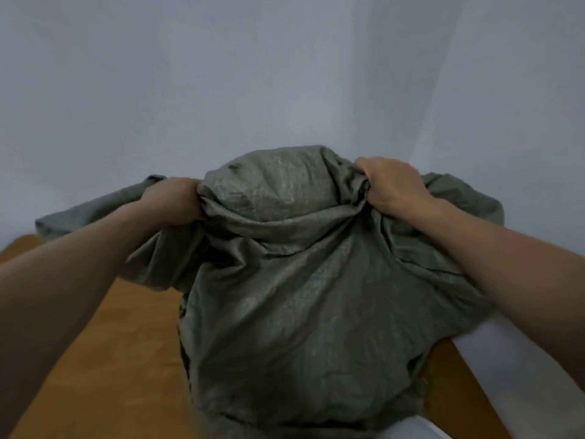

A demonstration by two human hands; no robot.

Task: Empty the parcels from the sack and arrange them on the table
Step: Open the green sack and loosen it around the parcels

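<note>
at the far, raised end of the sack (294, 280), the left hand (174, 201) and right hand (392, 185) each clench a bunch of its grey cloth, level and equally near. from those grips the sack's long axis hangs down toward the viewer over the wooden table (104, 343). no parcels show, so any left are probably hidden inside, below the hands.

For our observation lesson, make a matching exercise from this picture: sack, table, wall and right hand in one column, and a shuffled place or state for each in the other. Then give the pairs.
Column one
1. grey-green woven sack
2. orange-brown wooden table
3. pale blue-grey wall
4. right hand

Column two
A. behind everything else
B. grips a fold of fabric
C. crumpled and bunched
D. under the sack

Pairs: 1-C, 2-D, 3-A, 4-B
</note>
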